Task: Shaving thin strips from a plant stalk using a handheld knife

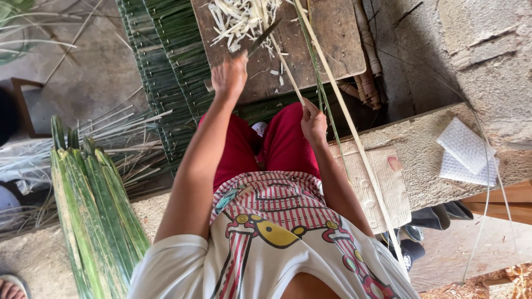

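1. Thin pale strip (338,99): long, narrow, runs from the wooden board (332,39) at top down past the right hand and off toward the lower right. Looks light and springy, bends w/o snapping; edges prob. sharp, splinters likely. Best held close to the cut point, where it flexes least.
2. Right hand (313,123): grip closed around the strip just below the board edge, fingers pinching it from the side, thumb on top. A few thin green strands (320,83) run alongside, touching or nearly so; can't tell if they're in the pinch too.
3. Left hand (229,75): grip shut tight on the handle of a knife (260,37), blade pointing up and to the right over the board. Blade tip is among the shavings; contact w/ the strip itself not clear.
4. Pile of pale shavings (238,19) sits on the board, near its top edge.
5. Stack of flat green slats (166,66) lies left of the board, partly under it.
6. Bundle of split green stalks (94,210) leans at lower left, well apart from both hands.
7. Concrete ledge (438,149) on the right carries a piece of cardboard (382,182) and two bubble-wrap pieces (465,152).
8. Person seated, red shorts (288,144), knees under the board.
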